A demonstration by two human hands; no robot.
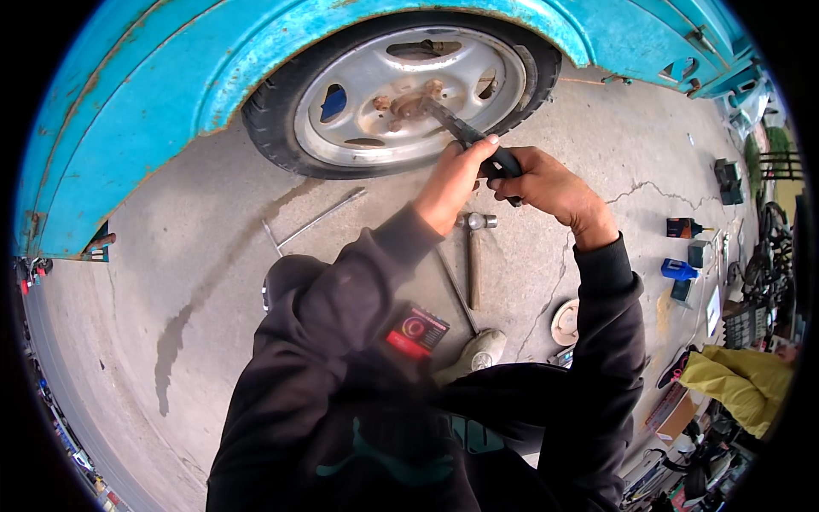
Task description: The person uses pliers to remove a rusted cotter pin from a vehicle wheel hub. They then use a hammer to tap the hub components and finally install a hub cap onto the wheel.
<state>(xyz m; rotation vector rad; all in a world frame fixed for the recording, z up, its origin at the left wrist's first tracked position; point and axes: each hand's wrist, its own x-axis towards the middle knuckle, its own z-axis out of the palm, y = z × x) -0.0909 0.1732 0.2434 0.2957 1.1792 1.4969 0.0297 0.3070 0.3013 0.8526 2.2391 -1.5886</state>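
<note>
My left hand (pixel 458 182) and my right hand (pixel 546 189) are both closed round a black-handled tool (pixel 461 130), my right one nearer its handle end. The tool's narrow grey metal end points at the rusty hub (pixel 409 107) of a silver wheel (pixel 341 77). I cannot tell whether its tip touches the hub, nor which kind of tool it is. The black tyre (pixel 281 141) sits under the turquoise, rust-edged wheel arch (pixel 230 77). Below my hands, a ball-peen hammer (pixel 474 269) lies on the concrete.
A cross-shaped lug wrench (pixel 324 218) lies left of my arms. By my knees is a red and black box (pixel 417 331), with a thin metal rod (pixel 456 290) beyond it. At the right stand a blue bottle (pixel 678 270) and small boxes (pixel 682 228). A person in yellow trousers (pixel 738 384) is nearby.
</note>
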